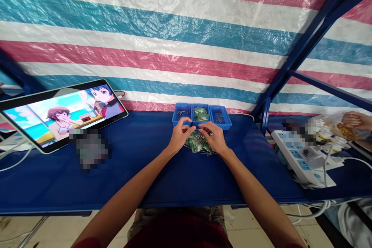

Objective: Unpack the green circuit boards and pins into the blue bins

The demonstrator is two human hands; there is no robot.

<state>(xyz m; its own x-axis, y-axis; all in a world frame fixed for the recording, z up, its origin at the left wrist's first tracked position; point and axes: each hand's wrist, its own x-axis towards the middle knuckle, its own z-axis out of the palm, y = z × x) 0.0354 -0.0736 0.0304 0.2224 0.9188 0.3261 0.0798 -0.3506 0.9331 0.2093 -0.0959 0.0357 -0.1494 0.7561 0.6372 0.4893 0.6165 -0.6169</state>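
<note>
My left hand [179, 136] and my right hand [214, 138] face each other in the middle of the bench, fingers curled. Each thumb is drawn toward its forefinger; whatever small thing they hold is too small to make out. Under and between them lies a pile of green pieces like small circuit boards [200, 143], with thin metal bits among them. Just beyond stand three joined blue trays. The left tray [174, 118] and the right tray [227, 125] hold thin metal pieces, while green pieces [201, 114] fill part of the middle one.
A tablet [127, 113] playing a cartoon leans at the left, beside a blurred item [91, 149]. At right, a white power strip [302, 162] with cables lies near small white bottles [334, 145]. Another person's hand [356, 120] touches a plastic bag. A blue post [265, 112] rises behind.
</note>
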